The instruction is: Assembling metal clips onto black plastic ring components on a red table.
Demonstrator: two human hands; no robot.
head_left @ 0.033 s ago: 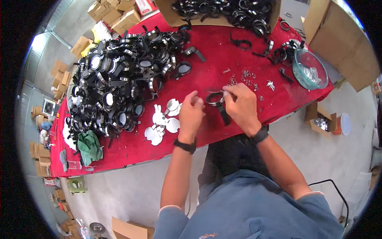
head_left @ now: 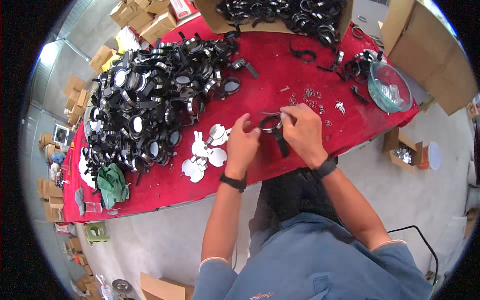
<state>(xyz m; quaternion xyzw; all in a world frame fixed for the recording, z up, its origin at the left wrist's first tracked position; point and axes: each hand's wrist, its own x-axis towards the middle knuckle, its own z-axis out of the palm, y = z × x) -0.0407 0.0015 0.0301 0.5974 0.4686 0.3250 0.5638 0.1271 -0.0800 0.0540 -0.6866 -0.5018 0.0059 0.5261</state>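
A black watch case with a strap [head_left: 270,124] sits on the red tablecloth between my hands, its ring facing up and its strap trailing toward me. My right hand [head_left: 303,131] is closed in a pinch at the case's right edge. A thin, pale sliver shows at its fingertips above the ring, too blurred to name. Left of the case, my left hand [head_left: 242,146] has its thumb and forefinger apart and nothing visible between them. Beside that hand lie white round discs with tabs [head_left: 217,157]. Small metal clips [head_left: 313,93] and silvery pins [head_left: 340,106] are scattered beyond my right hand.
A large heap of black watches [head_left: 150,100] covers the table's left side, with a green cloth [head_left: 113,185] at its near edge. A cardboard box of watches [head_left: 212,20] stands at the far side. A teal bowl [head_left: 372,92] sits near the right edge.
My left hand has shifted slightly right, toward the watch case. The right hand and the case stay nearly where they were.
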